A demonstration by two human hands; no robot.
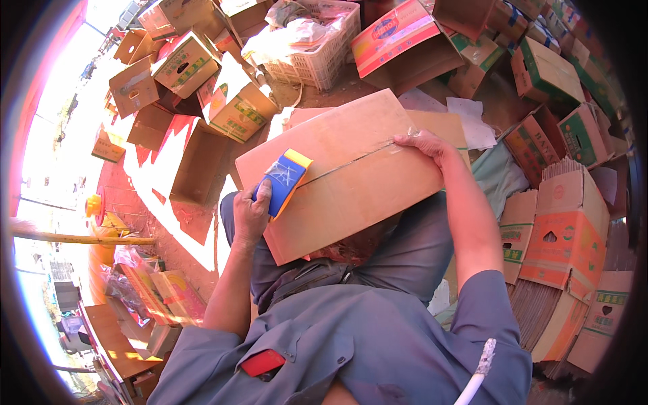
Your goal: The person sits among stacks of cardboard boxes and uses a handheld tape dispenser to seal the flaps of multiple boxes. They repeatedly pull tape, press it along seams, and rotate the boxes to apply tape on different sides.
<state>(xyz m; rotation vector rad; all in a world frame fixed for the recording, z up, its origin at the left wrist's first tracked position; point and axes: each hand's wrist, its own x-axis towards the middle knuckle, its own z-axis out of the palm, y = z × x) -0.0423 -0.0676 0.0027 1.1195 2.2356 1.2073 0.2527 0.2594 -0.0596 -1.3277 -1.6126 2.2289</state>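
A closed cardboard box (pixel 349 167) lies tilted across the person's knees, a thin dark seam running along its upper face. My left hand (pixel 255 210) grips a flat blue tool with yellow edges (pixel 286 182), possibly a tape dispenser, with clear film on its face. That tool is over the left part of the box, beside the seam. My right hand (pixel 428 147) rests on the box at the seam's right end, fingertips bent down near a shiny bit of what looks like clear tape (pixel 414 132). Whether those fingers pinch anything is unclear.
Open banana cartons (pixel 243 111) lie at upper left, and a pink carton (pixel 400 40) beyond the box. A plastic crate (pixel 329 55) holds bags. Flattened cardboard (pixel 567 223) is stacked at right. A bamboo pole (pixel 101 239) juts in from the left.
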